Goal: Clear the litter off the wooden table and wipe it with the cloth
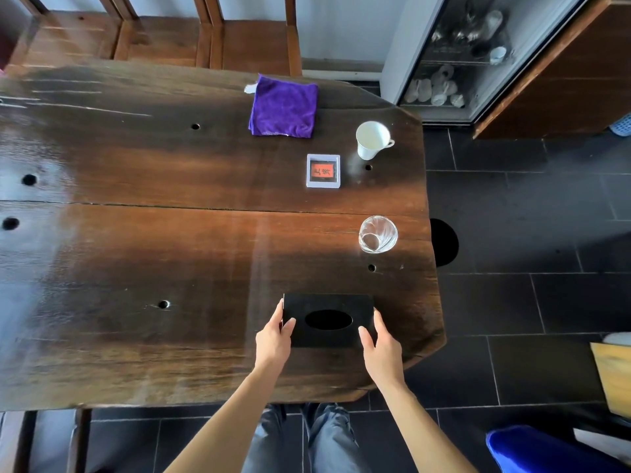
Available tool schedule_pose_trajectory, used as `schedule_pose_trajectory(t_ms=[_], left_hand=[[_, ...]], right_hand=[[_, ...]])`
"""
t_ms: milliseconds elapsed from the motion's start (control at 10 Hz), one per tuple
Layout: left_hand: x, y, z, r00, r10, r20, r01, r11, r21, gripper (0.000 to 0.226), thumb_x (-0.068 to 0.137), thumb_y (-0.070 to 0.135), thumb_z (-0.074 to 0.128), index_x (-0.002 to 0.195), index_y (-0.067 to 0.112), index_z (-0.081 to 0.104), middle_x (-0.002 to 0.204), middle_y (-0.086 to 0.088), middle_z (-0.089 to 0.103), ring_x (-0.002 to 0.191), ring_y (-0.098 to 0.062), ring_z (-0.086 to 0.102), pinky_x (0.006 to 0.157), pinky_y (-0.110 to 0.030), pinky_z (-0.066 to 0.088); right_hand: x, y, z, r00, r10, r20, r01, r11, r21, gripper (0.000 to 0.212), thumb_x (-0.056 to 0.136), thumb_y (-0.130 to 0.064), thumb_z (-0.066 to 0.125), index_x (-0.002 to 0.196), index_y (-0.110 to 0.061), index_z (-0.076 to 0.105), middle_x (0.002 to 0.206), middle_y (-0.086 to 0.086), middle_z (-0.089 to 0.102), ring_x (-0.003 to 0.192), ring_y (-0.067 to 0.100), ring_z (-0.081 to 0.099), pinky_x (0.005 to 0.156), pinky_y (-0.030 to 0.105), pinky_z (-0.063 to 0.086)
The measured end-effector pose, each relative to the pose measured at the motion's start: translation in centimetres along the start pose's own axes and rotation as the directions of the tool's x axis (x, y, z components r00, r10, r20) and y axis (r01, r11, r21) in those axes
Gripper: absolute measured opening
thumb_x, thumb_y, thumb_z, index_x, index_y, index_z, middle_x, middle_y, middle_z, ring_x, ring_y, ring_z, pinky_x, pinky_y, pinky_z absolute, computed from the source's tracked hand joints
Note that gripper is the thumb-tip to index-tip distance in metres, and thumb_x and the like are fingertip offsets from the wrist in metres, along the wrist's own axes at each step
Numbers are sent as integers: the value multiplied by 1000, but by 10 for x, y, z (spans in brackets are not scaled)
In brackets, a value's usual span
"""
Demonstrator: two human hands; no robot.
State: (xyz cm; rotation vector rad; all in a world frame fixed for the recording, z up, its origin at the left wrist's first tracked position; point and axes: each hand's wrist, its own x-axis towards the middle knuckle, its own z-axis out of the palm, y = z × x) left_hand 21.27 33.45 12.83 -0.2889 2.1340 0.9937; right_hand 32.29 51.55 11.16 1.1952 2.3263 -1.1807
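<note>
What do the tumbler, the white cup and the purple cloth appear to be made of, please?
Tumbler: clear glass; the table grain shows through it.
White cup: probably glazed ceramic; opaque and smooth with a small handle, though plastic can't be ruled out.
Purple cloth: soft, plush fabric, likely microfibre; folded, with a fuzzy sheen.

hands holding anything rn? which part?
Yes: the black tissue box, by its two short ends. Left hand on the left end, right hand on the right.
</note>
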Motion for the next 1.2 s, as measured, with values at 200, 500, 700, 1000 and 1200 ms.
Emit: schedule_pose_trajectory(t_ms=[200,500,700,1000,1200], left_hand=[[8,1,-1,1000,-18,6,18,999,-29,58,109,28,45,162,38,21,153,-5,52,135,-26,54,112,-33,40],[18,2,0,999,-26,18,26,1000,-12,58,109,31,46,161,40,23,150,-5,55,136,-26,53,113,-32,38],[19,5,-3,999,-33,33,34,999,-16,58,108,31,48,160,40,25,148,-2,57,134,-26,54,113,-34,39],[20,13,-17,994,-84,70,89,994,-66,61,104,36,55,160,25,33,151,-5,54,136,-23,53,113,-33,39],[22,1,-15,998,-65,15,66,996,-65,53,104,34,55,156,26,42,143,-5,60,127,-21,59,109,-33,44]], right_hand=[[8,-11,-2,1000,17,2,-17,1000,23,58,105,-26,53,157,-16,32,153,7,49,140,27,48,112,30,36],[14,-12,-6,999,44,15,-44,999,29,58,104,-28,53,157,-17,32,153,5,49,140,28,48,113,32,36],[14,-14,-9,998,52,37,-54,997,54,59,105,-28,52,159,-19,30,157,3,44,143,26,44,115,31,33],[13,-23,-15,992,104,70,-109,992,68,59,106,-32,49,160,-23,26,161,5,38,146,29,40,117,37,32],[12,-21,-16,995,91,34,-94,991,98,53,106,-30,49,156,-22,35,158,5,44,144,28,43,117,38,33]])
